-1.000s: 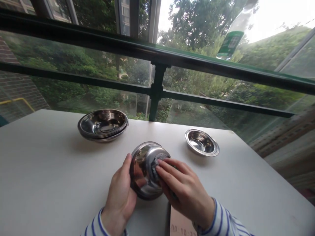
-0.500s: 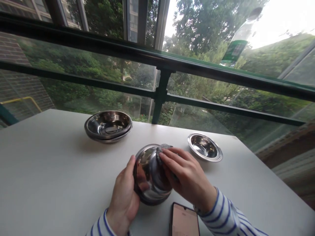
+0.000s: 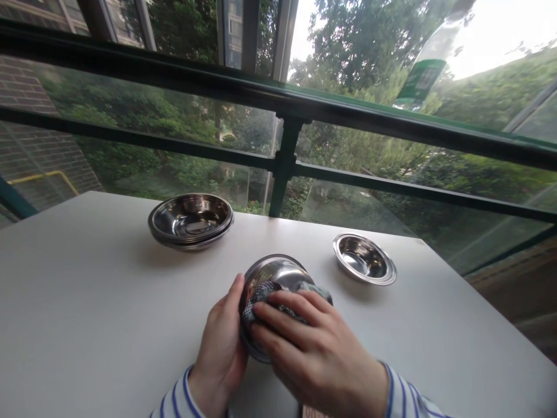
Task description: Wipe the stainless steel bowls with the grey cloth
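Note:
A shiny stainless steel bowl (image 3: 278,268) is held above the white table with its rounded outside turned up towards me. My left hand (image 3: 221,342) grips it by the left side, thumb along the edge. Under the fingers of my right hand (image 3: 315,348) a dark-and-white checked cloth (image 3: 261,295) is pressed against the bowl's outer surface. Part of the cloth sticks out past the fingers on the right. The lower right of the bowl is hidden behind my right hand.
Several nested steel bowls (image 3: 191,223) stand at the back left of the white table (image 3: 108,302). More steel bowls (image 3: 364,258) sit at the back right. A phone (image 3: 315,412) shows at the bottom edge. Behind are a green railing (image 3: 285,168) and a bottle (image 3: 420,81).
My right hand has moved with the cloth from the bowl's upper right side down and left across its middle. It now covers most of the phone. My left hand keeps its grip.

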The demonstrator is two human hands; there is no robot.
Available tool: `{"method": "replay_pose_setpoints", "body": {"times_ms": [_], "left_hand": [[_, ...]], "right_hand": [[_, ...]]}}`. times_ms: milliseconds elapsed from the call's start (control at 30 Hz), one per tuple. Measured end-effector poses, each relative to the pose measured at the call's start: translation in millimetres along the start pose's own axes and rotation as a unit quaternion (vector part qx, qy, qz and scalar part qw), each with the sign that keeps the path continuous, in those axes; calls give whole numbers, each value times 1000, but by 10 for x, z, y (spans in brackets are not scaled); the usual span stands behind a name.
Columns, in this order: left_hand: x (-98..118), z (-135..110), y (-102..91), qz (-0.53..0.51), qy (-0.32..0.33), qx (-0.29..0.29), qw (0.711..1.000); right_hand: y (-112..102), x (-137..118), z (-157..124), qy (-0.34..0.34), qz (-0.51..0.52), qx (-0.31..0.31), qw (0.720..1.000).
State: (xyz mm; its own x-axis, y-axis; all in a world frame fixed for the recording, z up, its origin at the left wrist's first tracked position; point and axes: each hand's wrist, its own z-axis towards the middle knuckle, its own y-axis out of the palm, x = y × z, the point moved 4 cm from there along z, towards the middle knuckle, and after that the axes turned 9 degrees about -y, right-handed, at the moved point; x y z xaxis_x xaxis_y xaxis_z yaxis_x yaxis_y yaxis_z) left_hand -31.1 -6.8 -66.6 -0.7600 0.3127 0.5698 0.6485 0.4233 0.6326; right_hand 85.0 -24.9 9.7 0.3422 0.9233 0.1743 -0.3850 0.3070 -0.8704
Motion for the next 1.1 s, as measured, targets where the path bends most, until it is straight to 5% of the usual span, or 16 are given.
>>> {"method": "replay_pose_setpoints", "body": {"times_ms": [167, 333, 533, 667, 867, 1033, 1100], "left_hand": [[-22, -9, 28, 2, 6, -6, 1000], [0, -29, 52, -11, 9, -20, 1000], [-6, -53, 55, 0, 5, -29, 1000], [0, -43, 57, 16, 12, -35, 999], [-24, -35, 70, 13, -2, -38, 999], [-5, -43, 54, 17, 8, -40, 999], [-1, -46, 51, 23, 5, -34, 999]], "right_hand": [[-34, 145, -36, 86, -7, 16, 996], [-50, 34, -2, 2, 11, 21, 1000], [-50, 98, -15, 73, -11, 32, 997], [-29, -44, 28, -21, 4, 39, 999], [-101, 221, -59, 100, 16, 52, 993], [-73, 102, -9, 28, 41, 32, 998], [-70, 148, -34, 48, 33, 49, 997]]}}
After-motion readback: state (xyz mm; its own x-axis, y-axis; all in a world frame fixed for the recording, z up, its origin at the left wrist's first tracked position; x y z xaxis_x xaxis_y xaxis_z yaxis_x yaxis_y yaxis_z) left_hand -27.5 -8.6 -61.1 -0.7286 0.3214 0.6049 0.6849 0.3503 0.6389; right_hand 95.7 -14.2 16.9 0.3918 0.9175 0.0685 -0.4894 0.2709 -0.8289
